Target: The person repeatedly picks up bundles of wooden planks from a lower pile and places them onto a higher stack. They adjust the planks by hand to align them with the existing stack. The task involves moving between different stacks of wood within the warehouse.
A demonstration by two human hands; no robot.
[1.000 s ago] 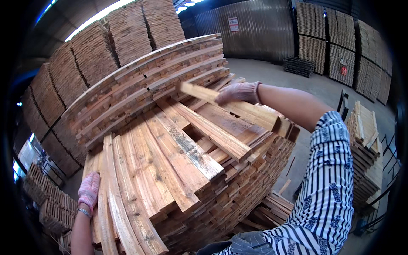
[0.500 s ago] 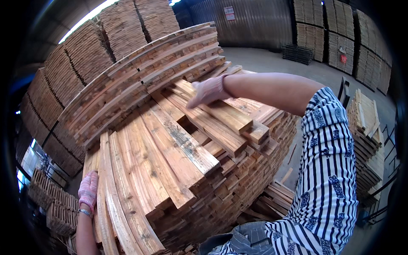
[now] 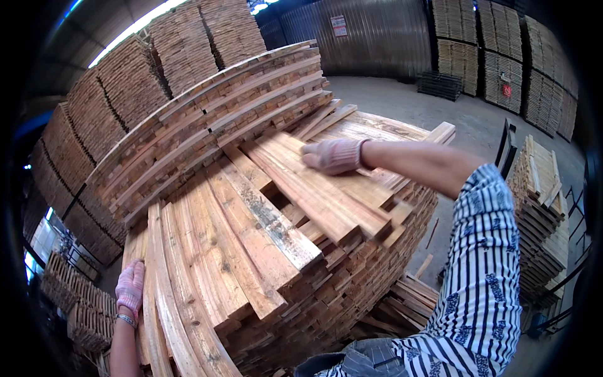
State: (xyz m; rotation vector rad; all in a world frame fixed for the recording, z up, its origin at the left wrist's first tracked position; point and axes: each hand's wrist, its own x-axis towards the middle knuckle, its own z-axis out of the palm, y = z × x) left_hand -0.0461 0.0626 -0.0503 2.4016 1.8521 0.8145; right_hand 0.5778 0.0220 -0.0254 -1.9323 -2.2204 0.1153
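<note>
My left hand (image 3: 130,288), in a pinkish knitted glove, is closed against the outer edge of the leftmost wooden board (image 3: 148,295) of the top layer. Further off, my right hand (image 3: 333,156), also gloved, lies low over a pale wooden board (image 3: 358,187) at the right of the layer. Its fingers point left and are smeared and partly hidden, so their grip is unclear. Beside it, two boards lie close together, one of them a reddish board (image 3: 314,204). A dark-stained board (image 3: 276,220) lies to their left, across a gap showing the layer below.
Behind the layer rises a higher tier of stacked boards (image 3: 213,119). Loose boards (image 3: 402,308) lie low beside the stack's near right side. Another board stack (image 3: 540,188) stands on the right, past the grey floor (image 3: 377,94). Tall timber piles (image 3: 232,31) line the back.
My right hand has moved right and nearer across the boards. A board under it has shifted beside the reddish one, its near end blurred. My left hand stays at the left edge.
</note>
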